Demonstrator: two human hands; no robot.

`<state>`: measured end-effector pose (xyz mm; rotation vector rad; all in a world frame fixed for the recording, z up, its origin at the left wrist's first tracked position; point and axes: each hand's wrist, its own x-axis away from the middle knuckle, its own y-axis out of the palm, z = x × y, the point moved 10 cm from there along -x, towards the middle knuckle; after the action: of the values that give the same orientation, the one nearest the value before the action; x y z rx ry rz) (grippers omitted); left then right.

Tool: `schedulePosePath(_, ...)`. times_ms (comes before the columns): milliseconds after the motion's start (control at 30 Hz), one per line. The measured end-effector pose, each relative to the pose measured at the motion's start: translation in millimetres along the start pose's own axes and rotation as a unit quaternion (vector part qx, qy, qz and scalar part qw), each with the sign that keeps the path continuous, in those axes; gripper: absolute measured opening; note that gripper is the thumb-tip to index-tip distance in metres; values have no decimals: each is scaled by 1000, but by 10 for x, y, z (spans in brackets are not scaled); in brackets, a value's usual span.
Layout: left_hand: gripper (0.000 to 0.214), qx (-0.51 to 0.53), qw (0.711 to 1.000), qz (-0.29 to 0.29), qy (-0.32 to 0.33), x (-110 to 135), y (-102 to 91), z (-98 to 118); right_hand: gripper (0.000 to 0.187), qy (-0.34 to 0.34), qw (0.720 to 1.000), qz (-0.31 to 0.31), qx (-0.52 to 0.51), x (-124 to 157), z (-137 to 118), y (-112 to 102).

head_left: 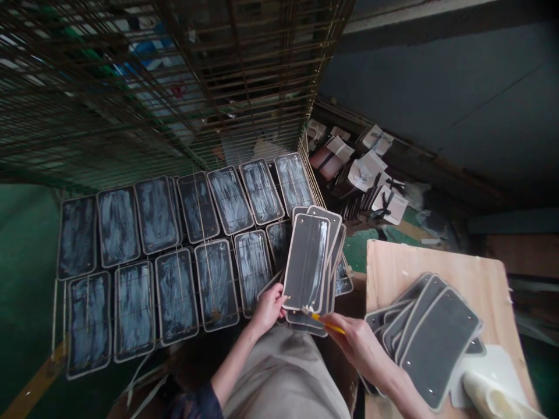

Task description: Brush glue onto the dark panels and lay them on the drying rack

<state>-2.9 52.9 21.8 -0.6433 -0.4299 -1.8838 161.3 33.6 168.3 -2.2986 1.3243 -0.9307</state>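
Observation:
My left hand [267, 309] pinches the lower left corner of a dark grey rectangular panel [304, 262] with rounded corners and a pale edge. The panel lies on top of a fanned stack of similar panels [334, 224] above my lap. In my right hand [356, 340] is a yellow-handled brush [328, 323], my fingers closed around the handle. Its whitish tip touches the panel's lower edge. A wet white streak runs down the panel's right side; the rest of that face is bare grey.
Rows of white-smeared panels [133, 311] lie on a wire rack [55, 317] to the left, with more wire shelves [262, 75] above. On a wooden table [393, 259] at the right are stacked panels [441, 343] and a whitish container [491, 396]. Tied bundles [364, 171] sit behind.

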Motion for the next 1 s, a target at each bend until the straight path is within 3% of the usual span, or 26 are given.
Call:
schedulePosePath(100,16,-7,1000,-4,0,-1,25,13,19,-14,999,21,-27,-259,87,-202)
schedulePosePath(300,19,10,1000,0,-13,-19,37,11,24,-64,980,182,40,-891,346,-1002)
schedulePosePath(433,19,12,1000,-2,-12,-33,51,-13,26,-91,956,258,104,-1113,307,-1277)
schedulePosePath(500,18,11,1000,0,-10,-34,43,-22,26,-95,954,253,131,-1165,275,-1220)
schedulePosePath(600,17,10,1000,7,-3,-28,12,-11,26,-97,961,196,167,-1084,217,-908)
schedulePosePath(733,15,5,1000,3,3,-21,-13,21,25,-96,980,81,153,-665,62,-322)
schedulePosePath(833,15,2,1000,1,-1,-19,-28,38,22,-76,994,-4,79,-375,-62,9)
schedulePosePath(900,15,-3,1000,4,-2,-18,-38,47,21,-53,998,-36,12,-327,-86,90)
schedulePosePath(1000,15,-1,1000,-2,-4,-23,-29,44,23,-36,996,-44,-68,-524,-4,4)
